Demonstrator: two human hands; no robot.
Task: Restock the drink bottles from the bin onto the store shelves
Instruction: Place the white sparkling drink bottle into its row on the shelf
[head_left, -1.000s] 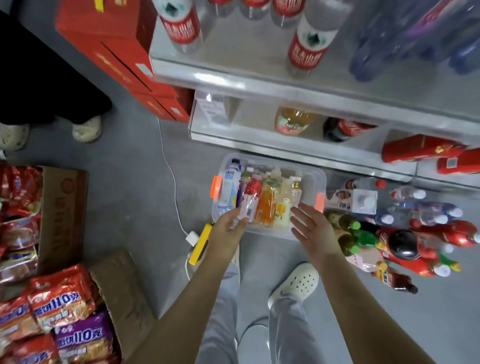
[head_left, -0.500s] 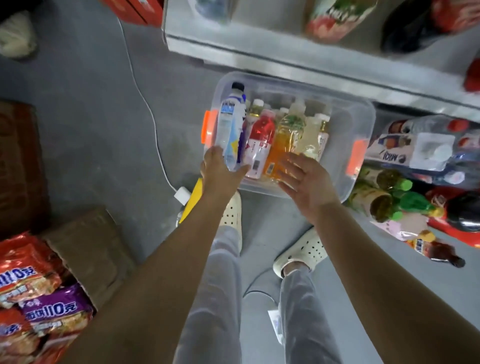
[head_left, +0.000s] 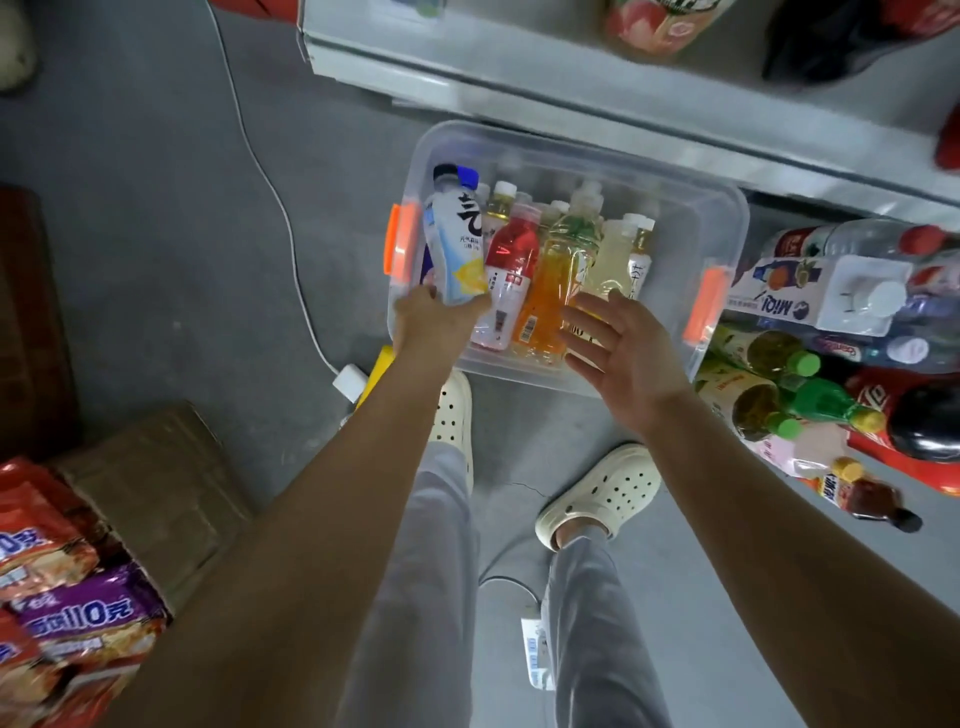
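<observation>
Grey floor (head_left: 156, 260), clear bin (head_left: 719, 218): left hand (head_left: 434, 325) has just clenched its grip on the white-and-blue bottle (head_left: 457, 244), tipping it up for shelving, while right hand (head_left: 618, 353) hovers released over the orange bottle (head_left: 545, 301).

Plenty cropped or covered here
Fingertips of the left hand (head_left: 434, 325) are hidden behind the white bottle (head_left: 454, 244)'s base; the shelf bottles (head_left: 660, 26) are blurred and cut off up top; snack packs (head_left: 78, 623) are clipped by the frame's lower-left corner.
</observation>
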